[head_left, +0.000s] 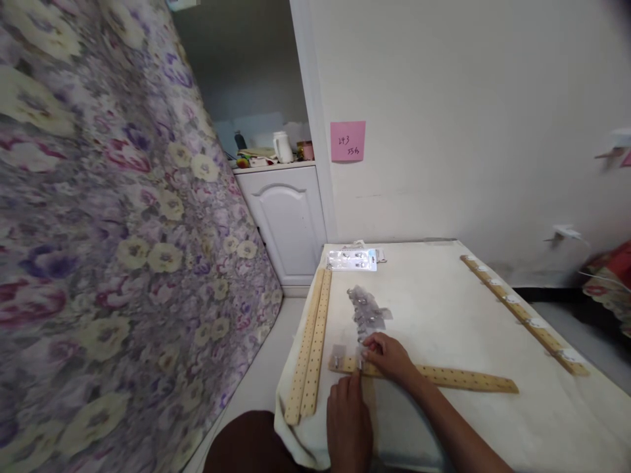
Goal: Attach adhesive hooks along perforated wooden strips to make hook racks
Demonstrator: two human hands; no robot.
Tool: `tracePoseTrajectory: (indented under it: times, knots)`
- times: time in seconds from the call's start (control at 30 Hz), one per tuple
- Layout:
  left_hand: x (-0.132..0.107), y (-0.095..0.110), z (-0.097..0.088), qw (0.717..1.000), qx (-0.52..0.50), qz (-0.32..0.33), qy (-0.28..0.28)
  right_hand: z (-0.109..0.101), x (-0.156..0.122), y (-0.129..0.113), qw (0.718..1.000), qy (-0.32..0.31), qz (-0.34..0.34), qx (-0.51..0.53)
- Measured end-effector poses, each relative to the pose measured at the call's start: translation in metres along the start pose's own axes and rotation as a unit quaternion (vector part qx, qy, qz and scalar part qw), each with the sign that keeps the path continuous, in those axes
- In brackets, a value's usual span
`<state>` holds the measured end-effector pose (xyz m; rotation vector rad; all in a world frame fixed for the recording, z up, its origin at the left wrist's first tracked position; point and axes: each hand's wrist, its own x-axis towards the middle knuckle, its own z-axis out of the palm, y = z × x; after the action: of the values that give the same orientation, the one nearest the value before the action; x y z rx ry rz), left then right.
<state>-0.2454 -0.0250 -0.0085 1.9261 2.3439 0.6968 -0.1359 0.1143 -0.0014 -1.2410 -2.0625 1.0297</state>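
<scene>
A perforated wooden strip (458,378) lies crosswise in front of me on the cloth-covered table. One clear square-backed metal hook (338,357) sits at its left end. Just right of that, my right hand (392,357) pinches a second clear-backed hook (360,358) at its upper part, over the strip. My left hand (349,417) comes from below, its fingers closed at that hook's lower end. Fingers partly cover this hook, so its exact fastening cannot be made out. Beyond my hands lies a pile of similar clear-backed hooks (369,314).
Two perforated strips (315,341) run side by side along the table's left edge. Another strip (525,315) with several white-looking pieces lies at the right edge. A clear pack of hooks (351,260) rests at the back. A floral curtain (123,230) hangs left; a pink note (348,140) is on the wall.
</scene>
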Motion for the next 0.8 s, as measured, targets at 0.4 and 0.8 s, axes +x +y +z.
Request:
tracePoseTrajectory:
  times: [0.4, 0.8]
  knots:
    - [-0.003, -0.010, 0.009, 0.997, -0.048, 0.028, 0.048, -0.002, 0.013, 0.014, 0.994, 0.071, 0.018, -0.081]
    - [-0.005, -0.014, 0.014, 0.992, 0.009, 0.072, 0.104, 0.001, 0.007, 0.005, 0.983, 0.085, 0.046, -0.153]
